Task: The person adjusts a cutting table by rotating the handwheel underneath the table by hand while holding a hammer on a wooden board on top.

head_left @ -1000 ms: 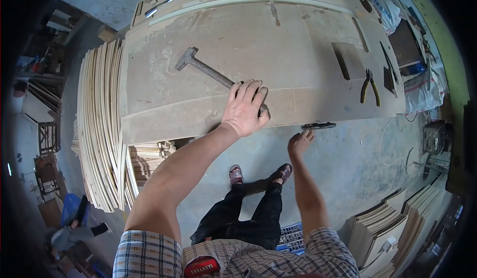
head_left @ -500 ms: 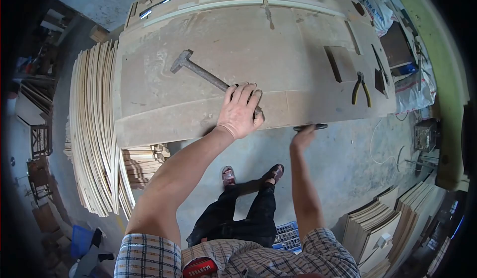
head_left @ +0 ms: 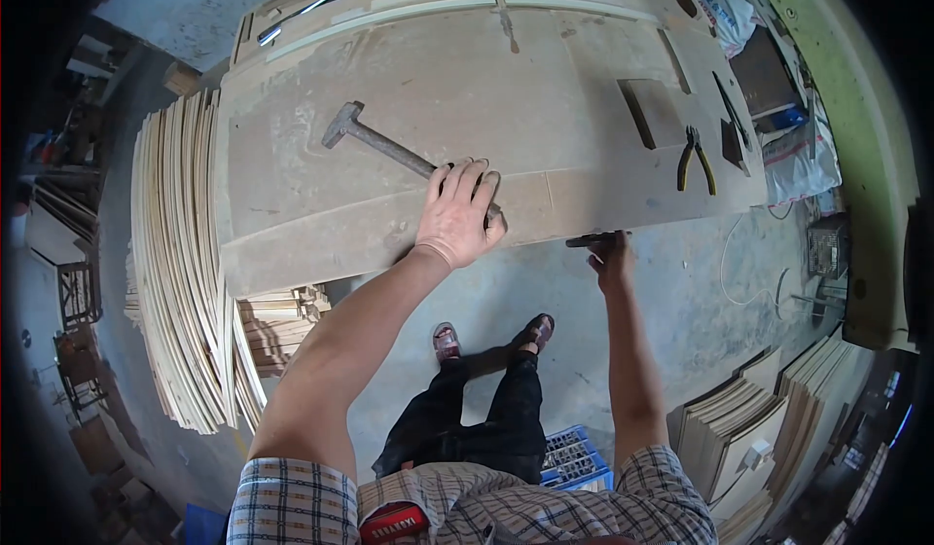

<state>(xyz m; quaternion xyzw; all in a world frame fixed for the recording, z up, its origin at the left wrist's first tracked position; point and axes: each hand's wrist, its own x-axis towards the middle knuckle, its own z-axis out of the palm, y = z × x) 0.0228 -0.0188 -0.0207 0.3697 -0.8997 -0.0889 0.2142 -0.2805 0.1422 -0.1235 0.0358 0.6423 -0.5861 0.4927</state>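
A hammer (head_left: 389, 149) with a grey metal head lies slantwise on the wooden worktable (head_left: 457, 88), its head at the far left end of the handle. Over the near end of that handle, my left hand (head_left: 457, 216) is closed with its fingers curled around it. My right hand (head_left: 615, 261) is just off the table's front edge. It grips a dark, narrow object (head_left: 586, 241) whose kind I cannot make out; its tip points left. Pliers with yellow-and-black handles (head_left: 695, 163) lie on the tabletop beyond my right hand.
An adjustable wrench (head_left: 313, 10) lies at the back left of the table. A rectangular cutout (head_left: 637, 115) is on the right side. Stacks of thin wood strips (head_left: 180, 263) stand left, and boards (head_left: 732, 433) lean at lower right. A blue crate (head_left: 576, 457) sits beside my legs.
My right hand has shifted slightly right and turned, so the dark object now sticks out to its left. My left hand remains on the hammer handle. The whole view has shifted a little.
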